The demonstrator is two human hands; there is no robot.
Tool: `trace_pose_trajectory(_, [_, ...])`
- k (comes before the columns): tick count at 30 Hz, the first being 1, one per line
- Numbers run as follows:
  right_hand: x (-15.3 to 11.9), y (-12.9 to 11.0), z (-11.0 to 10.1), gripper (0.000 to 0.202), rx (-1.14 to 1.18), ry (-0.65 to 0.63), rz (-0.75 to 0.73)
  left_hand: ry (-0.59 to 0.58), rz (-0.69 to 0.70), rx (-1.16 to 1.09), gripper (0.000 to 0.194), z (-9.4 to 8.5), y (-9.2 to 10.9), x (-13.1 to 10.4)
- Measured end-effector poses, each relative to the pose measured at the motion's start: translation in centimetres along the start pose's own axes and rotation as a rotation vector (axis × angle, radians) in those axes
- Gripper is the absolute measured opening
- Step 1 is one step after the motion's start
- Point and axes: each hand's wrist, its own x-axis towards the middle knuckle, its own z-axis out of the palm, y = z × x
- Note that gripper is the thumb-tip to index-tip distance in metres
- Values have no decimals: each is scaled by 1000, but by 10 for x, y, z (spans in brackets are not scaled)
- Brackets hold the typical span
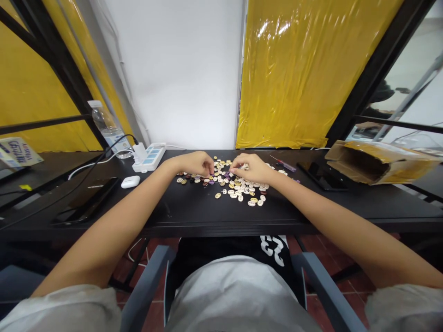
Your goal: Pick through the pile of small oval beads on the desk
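A scatter of small buttons (242, 190), white, yellow, brown and purple, lies on the black table (194, 210). My left hand (196, 163) rests at the left side of the pile, fingers curled down with the tips among the buttons. My right hand (251, 168) sits over the pile's middle, fingertips pinched together toward the left hand. The gap between both sets of fingertips is small, and whether either holds a button is too small to tell.
A white power strip (149, 157), a water bottle (108, 127) and a white earbud case (130, 182) sit at the left. A dark phone (88, 203) lies nearer. A small screwdriver (284, 163), another phone (321, 176) and an open cardboard box (377, 161) are to the right.
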Motion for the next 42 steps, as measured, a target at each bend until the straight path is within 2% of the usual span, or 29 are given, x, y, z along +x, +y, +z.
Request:
trace_pose_trajectory(3, [-3,-1,-1,13,69,-145,98,47,16,-15,24,2,1,1])
trace_pose_trajectory(6, [-4,0,0,17,68,-197,105,82,90,-32,20,5,5,3])
trace_pose_trajectory(11, [-3,9,1,20,44,-216,69,16,203,-141,19,12,18,6])
trace_pose_trajectory(17, [-2,15,-1,16,27,-231,52,-64,231,-200,21,18,24,8])
trace_pose_trajectory(31, [-1,7,-2,14,24,-263,27,-76,199,-113,29,22,16,13])
trace_pose_trajectory(42, [0,0,0,14,18,-285,13,-72,166,-114,27,22,15,13])
